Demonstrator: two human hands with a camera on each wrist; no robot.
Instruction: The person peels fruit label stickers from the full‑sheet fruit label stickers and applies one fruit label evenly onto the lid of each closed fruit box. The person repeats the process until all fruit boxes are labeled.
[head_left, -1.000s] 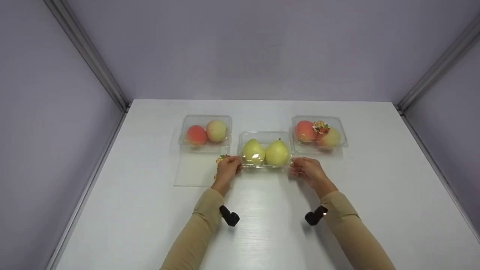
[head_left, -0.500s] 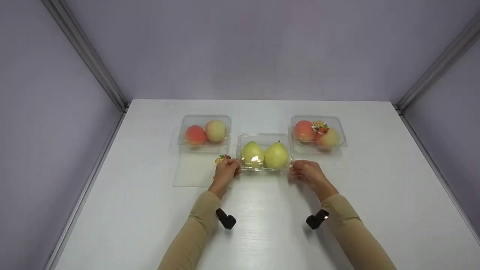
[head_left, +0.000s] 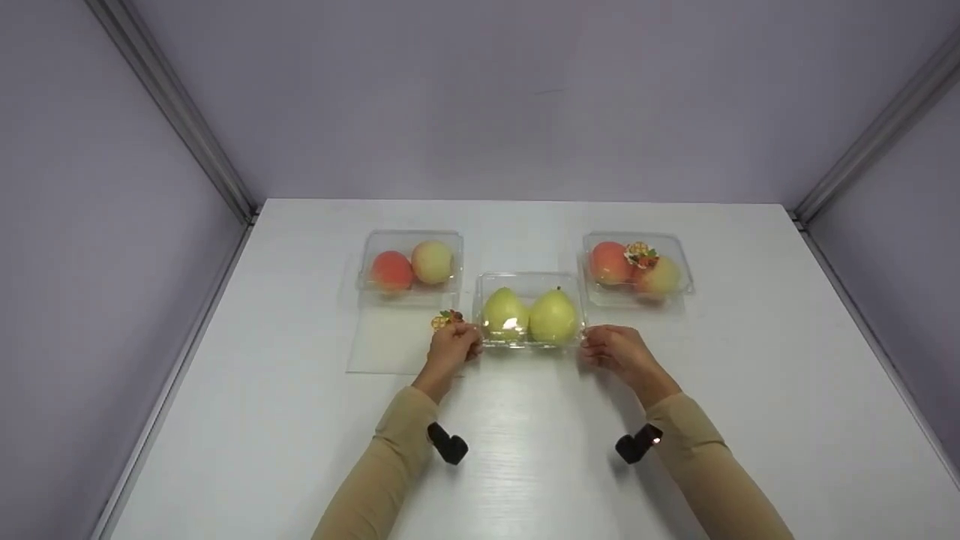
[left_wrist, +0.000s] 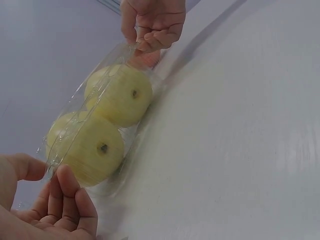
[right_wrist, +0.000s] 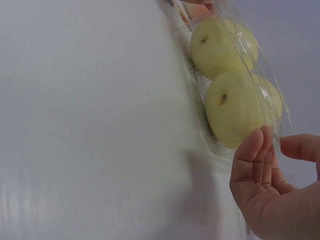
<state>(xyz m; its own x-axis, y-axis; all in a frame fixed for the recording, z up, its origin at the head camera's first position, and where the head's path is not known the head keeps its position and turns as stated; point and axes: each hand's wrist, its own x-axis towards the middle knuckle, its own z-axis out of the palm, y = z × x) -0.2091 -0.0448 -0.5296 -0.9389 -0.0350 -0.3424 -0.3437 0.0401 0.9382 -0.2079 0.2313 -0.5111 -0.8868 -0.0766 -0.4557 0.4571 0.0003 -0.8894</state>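
- Left hand [head_left: 454, 345] pinches the box's [head_left: 529, 283] near-left rim corner; right hand [head_left: 616, 349], near-right.
- Box, two pears [head_left: 553, 319] inside, is mid-table [head_left: 525, 465], between and nearer than the peach boxes [head_left: 409, 238]. Can't tell if base touches.
- I'd pull evenly, wrists level, light pinch: rim likely flexes. Mind the sticker sheet [head_left: 386, 345] under left.

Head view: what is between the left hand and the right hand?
A clear box with two pears is between the left hand and right hand, in the head view.
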